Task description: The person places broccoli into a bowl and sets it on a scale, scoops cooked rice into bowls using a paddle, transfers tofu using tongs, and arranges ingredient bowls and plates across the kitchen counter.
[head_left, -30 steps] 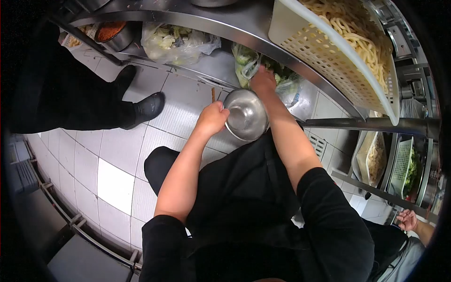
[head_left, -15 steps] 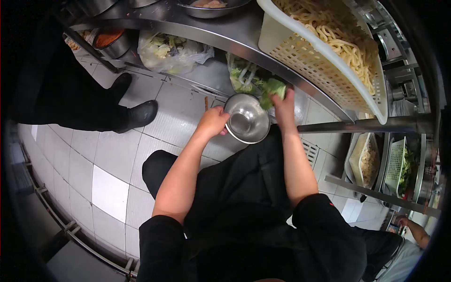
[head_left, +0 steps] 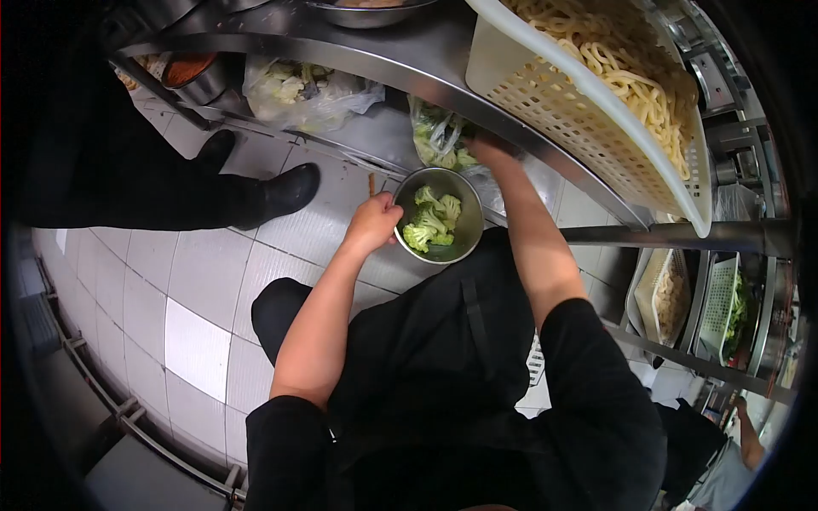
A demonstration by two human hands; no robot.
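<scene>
My left hand [head_left: 374, 224] grips the rim of a round metal bowl [head_left: 469, 244] at its left side, fingers closed. Several pieces of broccoli [head_left: 431, 218] lie inside the bowl. Beyond it, on the low shelf, sits a clear plastic bag [head_left: 433, 136] with more broccoli showing in it. My right hand [head_left: 487, 150] reaches under the counter edge to the right side of this bag. Shadow hides its fingers, so whether they hold anything does not show.
A white perforated basket [head_left: 545, 98] of noodles stands on the steel counter [head_left: 358, 53] above. Another bag of cut vegetables [head_left: 298, 94] and a pot of red seasoning [head_left: 200, 81] are on the lower shelf. A person's black shoe [head_left: 291, 189] is on the tiled floor at left.
The green broccoli that was in my right hand is now in the bowl, which was bare inside. My right hand has moved up and left to the bag. The other person's shoe has shifted right.
</scene>
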